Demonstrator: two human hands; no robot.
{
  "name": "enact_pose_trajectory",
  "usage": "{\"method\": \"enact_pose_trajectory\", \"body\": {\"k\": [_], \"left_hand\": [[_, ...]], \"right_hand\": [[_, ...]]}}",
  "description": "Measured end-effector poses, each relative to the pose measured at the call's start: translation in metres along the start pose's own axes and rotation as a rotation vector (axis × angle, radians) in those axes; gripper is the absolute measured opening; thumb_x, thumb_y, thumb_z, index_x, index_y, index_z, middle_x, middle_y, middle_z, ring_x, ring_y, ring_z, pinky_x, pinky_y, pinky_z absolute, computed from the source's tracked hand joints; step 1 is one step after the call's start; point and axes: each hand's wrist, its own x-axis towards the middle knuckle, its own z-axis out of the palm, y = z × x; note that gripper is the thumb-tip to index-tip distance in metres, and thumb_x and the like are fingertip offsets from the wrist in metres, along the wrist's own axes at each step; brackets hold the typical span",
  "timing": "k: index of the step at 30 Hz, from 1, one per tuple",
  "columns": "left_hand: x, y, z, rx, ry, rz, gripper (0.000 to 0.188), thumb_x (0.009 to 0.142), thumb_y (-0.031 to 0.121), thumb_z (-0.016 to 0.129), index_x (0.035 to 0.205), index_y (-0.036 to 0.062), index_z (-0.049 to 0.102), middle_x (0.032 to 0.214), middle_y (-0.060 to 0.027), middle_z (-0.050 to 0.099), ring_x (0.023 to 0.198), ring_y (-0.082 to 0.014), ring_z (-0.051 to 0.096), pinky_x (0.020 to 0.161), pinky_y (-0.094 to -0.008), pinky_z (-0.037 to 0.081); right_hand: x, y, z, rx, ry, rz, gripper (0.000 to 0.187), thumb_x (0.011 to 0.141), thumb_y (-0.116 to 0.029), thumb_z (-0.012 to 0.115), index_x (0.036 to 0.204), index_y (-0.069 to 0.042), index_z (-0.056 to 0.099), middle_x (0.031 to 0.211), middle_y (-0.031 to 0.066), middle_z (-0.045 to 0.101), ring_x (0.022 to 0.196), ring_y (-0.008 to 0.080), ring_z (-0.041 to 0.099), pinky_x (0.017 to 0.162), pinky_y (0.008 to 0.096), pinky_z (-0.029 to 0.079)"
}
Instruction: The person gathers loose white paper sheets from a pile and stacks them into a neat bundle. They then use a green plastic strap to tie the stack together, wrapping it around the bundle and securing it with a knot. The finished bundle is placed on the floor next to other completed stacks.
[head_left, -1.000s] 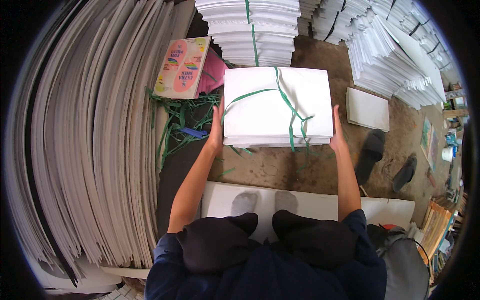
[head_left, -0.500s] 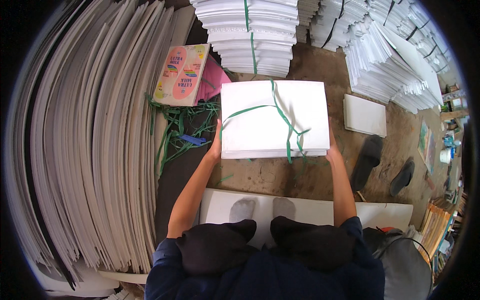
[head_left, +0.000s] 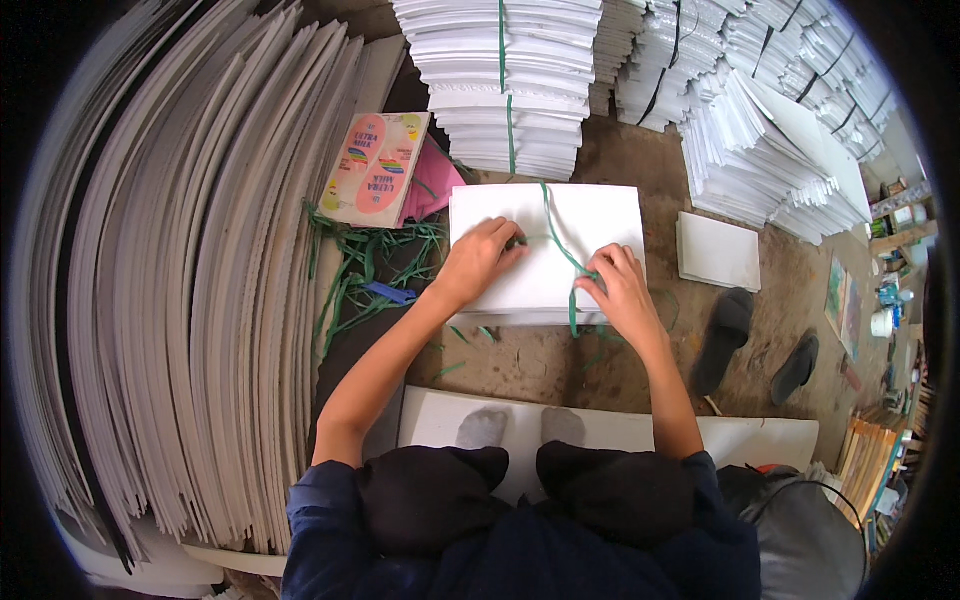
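A stack of white boards [head_left: 490,206] lies in front of me, with a green plastic strap [head_left: 553,222] running over its top from the far edge to the near edge. My left hand [head_left: 480,262] is over the left part of the stack, fingers closed on a loose length of the same strap. To the right of the middle, my right hand [head_left: 622,292] pinches the strap between thumb and fingers. A short strap end hangs over the stack's near edge. What lies under my fingertips is partly hidden.
At the left, tall white sheets [head_left: 230,300] stand on edge. Beside them lie a printed carton board [head_left: 376,170], a tangle of green strap [head_left: 385,250] and a blue tool [head_left: 390,292]. Strapped stacks [head_left: 510,80] rise behind. A smaller board stack [head_left: 718,250] and slippers [head_left: 722,340] are at right.
Both hands have left the sides of the stack and come over its top, where they now grip the green strap. The stack appears set lower, on the floor.
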Motion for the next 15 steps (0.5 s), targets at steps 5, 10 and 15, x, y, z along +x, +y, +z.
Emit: {"method": "enact_pose_trajectory", "body": {"k": [5,10,15], "left_hand": [[0.005,0.007,-0.018,-0.449,0.053,-0.358,0.03,0.081,0.025,0.055,0.067,-0.0003,0.051,0.053,-0.0038,0.047,0.048,-0.0105,0.038,0.048,-0.0262,0.033],[0.007,-0.016,-0.02,-0.445,0.189,-0.388,0.036,0.075,0.022,0.061,0.056,0.0012,0.04,0.047,0.0006,0.032,0.048,-0.0059,0.028,0.042,-0.0247,0.026],[-0.01,-0.032,-0.001,-0.583,0.155,-0.435,0.035,0.079,0.023,0.058,0.058,0.0047,0.038,0.049,0.003,0.034,0.047,-0.0063,0.03,0.042,-0.0233,0.028]], "right_hand": [[0.01,-0.019,-0.035,0.586,-0.222,0.4,0.017,0.086,-0.015,0.047,0.081,0.001,0.049,0.065,0.0133,0.053,0.057,0.0225,0.049,0.056,0.0307,0.04],[0.022,-0.016,-0.04,0.317,-0.336,0.226,0.018,0.087,-0.014,0.043,0.078,0.001,0.049,0.064,0.0103,0.052,0.059,0.0159,0.052,0.057,0.0276,0.04],[0.013,0.019,-0.03,0.286,-0.335,0.271,0.02,0.088,-0.015,0.042,0.078,0.0,0.05,0.066,0.0098,0.054,0.061,0.0176,0.053,0.059,0.0283,0.041]]}}
